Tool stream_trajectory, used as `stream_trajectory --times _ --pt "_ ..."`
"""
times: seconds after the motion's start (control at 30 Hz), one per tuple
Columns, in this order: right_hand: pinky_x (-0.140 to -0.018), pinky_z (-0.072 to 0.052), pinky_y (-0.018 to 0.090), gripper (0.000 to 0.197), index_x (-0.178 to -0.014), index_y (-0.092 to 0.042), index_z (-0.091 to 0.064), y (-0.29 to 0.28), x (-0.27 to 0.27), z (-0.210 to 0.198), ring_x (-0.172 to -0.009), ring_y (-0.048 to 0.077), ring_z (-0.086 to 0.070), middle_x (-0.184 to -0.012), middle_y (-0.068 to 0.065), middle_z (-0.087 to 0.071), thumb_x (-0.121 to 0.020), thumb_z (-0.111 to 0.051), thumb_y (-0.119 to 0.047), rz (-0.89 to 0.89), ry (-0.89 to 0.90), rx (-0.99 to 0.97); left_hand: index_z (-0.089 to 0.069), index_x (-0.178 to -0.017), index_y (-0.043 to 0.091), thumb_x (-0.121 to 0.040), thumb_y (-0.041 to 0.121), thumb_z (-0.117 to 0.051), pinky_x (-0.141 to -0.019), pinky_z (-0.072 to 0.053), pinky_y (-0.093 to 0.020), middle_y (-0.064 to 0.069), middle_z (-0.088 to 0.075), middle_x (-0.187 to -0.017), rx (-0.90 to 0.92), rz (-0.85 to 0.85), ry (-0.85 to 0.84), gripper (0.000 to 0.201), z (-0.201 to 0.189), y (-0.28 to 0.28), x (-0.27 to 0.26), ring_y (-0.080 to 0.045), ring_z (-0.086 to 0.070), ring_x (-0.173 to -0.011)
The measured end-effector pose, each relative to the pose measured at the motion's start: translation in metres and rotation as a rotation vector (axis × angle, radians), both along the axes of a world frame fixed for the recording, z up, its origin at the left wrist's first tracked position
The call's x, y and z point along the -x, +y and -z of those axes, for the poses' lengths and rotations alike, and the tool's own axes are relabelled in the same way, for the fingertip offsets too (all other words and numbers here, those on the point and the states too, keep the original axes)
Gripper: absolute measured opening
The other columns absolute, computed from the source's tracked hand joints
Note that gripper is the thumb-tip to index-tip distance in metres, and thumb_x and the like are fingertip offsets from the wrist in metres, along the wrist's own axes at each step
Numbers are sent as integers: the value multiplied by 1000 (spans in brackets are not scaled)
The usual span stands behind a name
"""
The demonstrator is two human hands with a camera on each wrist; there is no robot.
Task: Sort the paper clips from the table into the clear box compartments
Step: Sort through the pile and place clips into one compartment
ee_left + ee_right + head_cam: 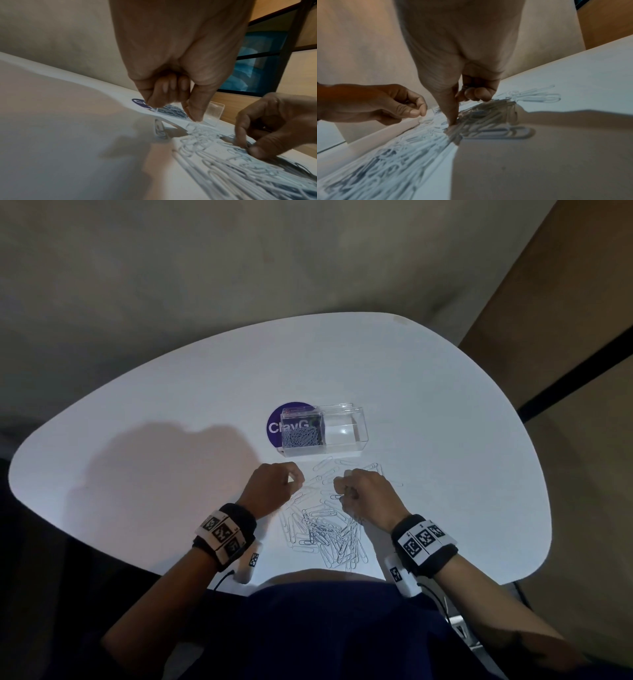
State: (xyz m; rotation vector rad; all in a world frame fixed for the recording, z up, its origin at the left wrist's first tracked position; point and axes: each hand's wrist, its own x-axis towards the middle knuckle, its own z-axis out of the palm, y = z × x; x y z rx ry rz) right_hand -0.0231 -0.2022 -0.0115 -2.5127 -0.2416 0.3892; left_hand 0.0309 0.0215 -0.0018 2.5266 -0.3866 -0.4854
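White table (171, 422) carries one clear box (323, 430) with two compartments beyond both hands, clips only in its left one. Between the wrists lies one heap of paper clips (325, 529) (too many to count). Left hand (270, 487) hovers with fingers curled, apparently holding nothing; right hand (363, 494) pinches clips at the heap.

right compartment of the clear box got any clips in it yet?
No. In the head view the clear box's right compartment shows only bare plastic, while the left compartment holds grey paper clips.
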Motion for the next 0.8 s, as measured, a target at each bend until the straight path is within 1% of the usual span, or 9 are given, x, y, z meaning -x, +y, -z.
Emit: stream_trajectory --times 0.1,0.17,0.23,0.33,0.47,0.57,0.63,0.7,0.8 --pt "-63 -50 35 15 -72 -21 -56 -1 -1 1 -70 16 -54 -75 -6 -55 -79 -69 -18 -11 7 24 -67 -82 27 -85 19 -61 -61 -39 -27 6 -54 -51 5 -81 -32 10 0 11 -4 -12 -54 -55" --pt "-65 -50 35 18 -70 -23 -55 -1 0 3 -71 14 -55 -76 -7 -55 -81 -70 -21 -3 24 16 -68 -82 26 -82 18 -64 -61 -37 -27 8 -52 -51 -21 -92 -55 9 0 20 -5 -12 -54 -57" --pt "-67 -50 35 18 -68 -22 -56 0 -2 4 -72 13 -54 -76 -8 -56 -82 -68 -20 -4 55 10 -68 -85 25 -81 18 -66 -60 -33 -26 9 -51 -53 -56 -68 -47 8 0 28 -5 -12 -53 -58" --pt "-68 -51 35 11 -70 -18 -58 -1 -6 5 -71 11 -54 -75 -10 -55 -79 -65 -17 -6 105 4 -67 -86 25 -81 20 -68 -59 -32 -27 8 -52 -56 -90 -45 -48 7 0 38 -4 -16 -55 -60" --pt "-61 -44 30 12 -70 -15 -53 -2 -8 7 -68 13 -51 -73 -9 -50 -75 -63 -10 -10 55 16 -66 -86 24 -82 21 -69 -54 -30 -25 9 -51 -57 -101 -58 -66 6 0 46 -2 -12 -52 -56" --pt "-61 -43 27 13 -67 -14 -57 -1 -10 8 -68 12 -52 -75 -8 -52 -78 -64 -11 -13 52 67 -66 -85 26 -82 24 -69 -52 -30 -23 9 -51 -55 -96 -48 -73 4 -1 49 1 -7 -50 -53" --pt "-59 -43 27 14 -66 -14 -58 0 -12 8 -68 12 -55 -75 -7 -55 -76 -67 -15 14 105 73 -66 -87 29 -81 27 -69 -55 -30 -24 9 -50 -54 -88 -4 -51 7 -1 48 5 -4 -48 -52" --pt "-56 -39 25 19 -64 -15 -56 1 -13 8 -67 12 -56 -75 -6 -57 -74 -70 -19 29 147 79 -66 -90 31 -80 28 -72 -58 -31 -23 12 -49 -55 -73 91 -6 12 -3 41 10 2 -45 -52" --pt "-53 -32 25 29 -58 -19 -43 4 -13 8 -61 10 -50 -73 -7 -51 -73 -68 -21 -4 149 87 -67 -100 31 -82 33 -73 -60 -30 -20 17 -44 -58 -51 247 31 19 -6 27 20 4 -43 -56"
